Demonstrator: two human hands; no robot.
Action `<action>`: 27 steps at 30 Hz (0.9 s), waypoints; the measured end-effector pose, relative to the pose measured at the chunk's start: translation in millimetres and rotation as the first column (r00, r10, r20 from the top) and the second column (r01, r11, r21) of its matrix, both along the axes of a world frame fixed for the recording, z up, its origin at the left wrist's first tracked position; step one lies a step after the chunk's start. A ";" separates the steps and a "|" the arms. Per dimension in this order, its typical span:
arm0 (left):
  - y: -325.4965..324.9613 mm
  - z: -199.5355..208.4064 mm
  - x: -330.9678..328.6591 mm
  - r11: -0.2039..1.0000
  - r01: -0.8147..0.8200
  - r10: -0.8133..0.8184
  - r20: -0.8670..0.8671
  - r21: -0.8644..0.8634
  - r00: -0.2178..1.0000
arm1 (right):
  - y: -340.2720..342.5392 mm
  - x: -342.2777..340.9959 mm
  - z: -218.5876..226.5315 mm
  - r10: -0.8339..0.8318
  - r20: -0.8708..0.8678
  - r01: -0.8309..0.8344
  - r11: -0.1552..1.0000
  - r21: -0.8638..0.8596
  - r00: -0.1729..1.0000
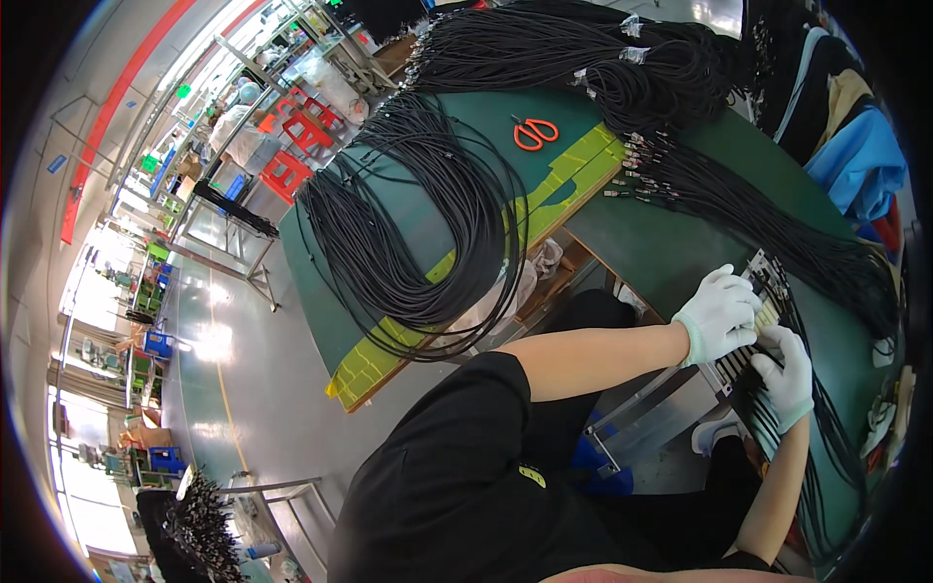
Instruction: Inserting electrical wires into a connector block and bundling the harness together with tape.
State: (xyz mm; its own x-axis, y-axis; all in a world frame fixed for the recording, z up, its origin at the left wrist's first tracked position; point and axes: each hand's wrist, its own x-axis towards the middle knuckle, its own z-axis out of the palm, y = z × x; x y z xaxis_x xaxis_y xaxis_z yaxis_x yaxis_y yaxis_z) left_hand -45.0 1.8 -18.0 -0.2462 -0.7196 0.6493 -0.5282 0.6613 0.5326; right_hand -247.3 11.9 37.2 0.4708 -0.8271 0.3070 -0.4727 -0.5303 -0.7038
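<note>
My left hand [721, 316], in a white glove, bends its fingers over a slotted metal fixture [724, 377] at the right-hand table edge. Close beside it, my gloved right hand [789, 379] has its thumb and fingers drawn together over the same fixture. What lies between the fingertips of either hand is too small and covered to make out. Black cables [768, 418] run from the fixture's slots beneath my right hand. Further cable ends with metal connectors [761, 264] lie at the fixture's far end.
A bundle of black cables [739, 189] stretches across the green table [622, 248] beyond my hands. Looped cables [457, 228] overhang the yellow-taped edge [573, 175] at left, near orange-handled scissors [535, 134]. A bigger cable heap [573, 49] lies behind. Red stools [287, 175] stand on the floor.
</note>
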 end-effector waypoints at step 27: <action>-18.6 14.1 28.8 0.980 0.044 -0.033 -0.061 0.192 0.998 | -9.3 -25.9 -4.3 -0.090 -0.239 0.079 0.995 -0.056 0.967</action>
State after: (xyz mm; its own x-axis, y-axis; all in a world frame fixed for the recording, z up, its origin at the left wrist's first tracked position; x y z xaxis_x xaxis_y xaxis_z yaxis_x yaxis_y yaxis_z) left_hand -16.2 -16.8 -4.0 -0.2428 -0.8232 0.5132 -0.4692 0.5627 0.6806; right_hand -273.3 2.6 32.8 0.4649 -0.8547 0.2312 -0.6699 -0.5103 -0.5392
